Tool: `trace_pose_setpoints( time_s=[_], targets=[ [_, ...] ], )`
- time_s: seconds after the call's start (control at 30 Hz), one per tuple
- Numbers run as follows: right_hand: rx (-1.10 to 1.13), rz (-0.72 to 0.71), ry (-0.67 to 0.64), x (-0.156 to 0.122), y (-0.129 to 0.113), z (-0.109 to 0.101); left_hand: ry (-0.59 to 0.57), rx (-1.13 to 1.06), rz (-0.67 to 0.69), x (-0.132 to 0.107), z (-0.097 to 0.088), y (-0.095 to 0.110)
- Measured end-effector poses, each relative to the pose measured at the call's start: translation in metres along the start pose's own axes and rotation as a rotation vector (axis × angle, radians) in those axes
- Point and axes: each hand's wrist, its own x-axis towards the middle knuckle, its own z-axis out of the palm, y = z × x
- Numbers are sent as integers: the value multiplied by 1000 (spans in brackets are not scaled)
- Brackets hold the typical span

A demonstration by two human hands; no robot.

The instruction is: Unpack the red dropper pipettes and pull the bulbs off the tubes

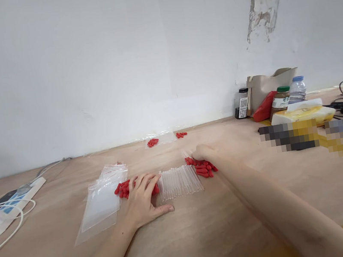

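Observation:
My left hand (143, 196) lies palm down with its fingers spread, over part of a pile of small red rubber bulbs (123, 189). To its right is a row of thin clear tubes (180, 182), laid side by side on the brown table covering. My right hand (204, 152) is curled at the far right of that row, by a second pile of red bulbs (204, 169). Its fingertips are turned away, so what they grip cannot be made out. A few more clear tubes (188, 155) stick out just left of it.
Clear zip bags (100, 200) lie in a stack at left, near a power strip (17, 205) with white cables. By the wall is another clear bag (166, 137) with red bulbs (153, 142). Bottles, a beige bag (263, 92) and a tissue pack (302, 114) stand at right.

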Motion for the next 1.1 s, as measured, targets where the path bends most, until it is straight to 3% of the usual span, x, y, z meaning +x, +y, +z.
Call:
trace_pose_setpoints(
  time_s=[0.17, 0.3, 0.33, 0.43, 0.5, 0.57, 0.7, 0.93, 1.1],
  targets=[
    [92, -90, 67, -15, 4, -10, 26, -2, 16, 0, -1, 1],
    [181, -316, 219, -59, 18, -10, 141, -35, 28, -3, -1, 9],
    [186, -410, 242, -74, 23, -8, 202, -50, 25, -4, 0, 13],
    [8, -897, 374, -114, 42, 6, 362, -80, 62, -4, 2, 30],
    [-93, -1087, 388, -132, 52, 17, 366, -92, 129, -2, 4, 43],
    [-117, -1187, 404, -141, 57, 27, 309, -115, 191, -1, 5, 55],
    [-67, -1225, 448, -142, 56, 35, 219, -137, 220, 0, 7, 64],
    [-29, -1273, 553, -142, 57, 30, 149, -199, 228, -5, 2, 63],
    [17, -1285, 523, -140, 68, 29, 143, -214, 266, -10, 5, 62]
  ],
)
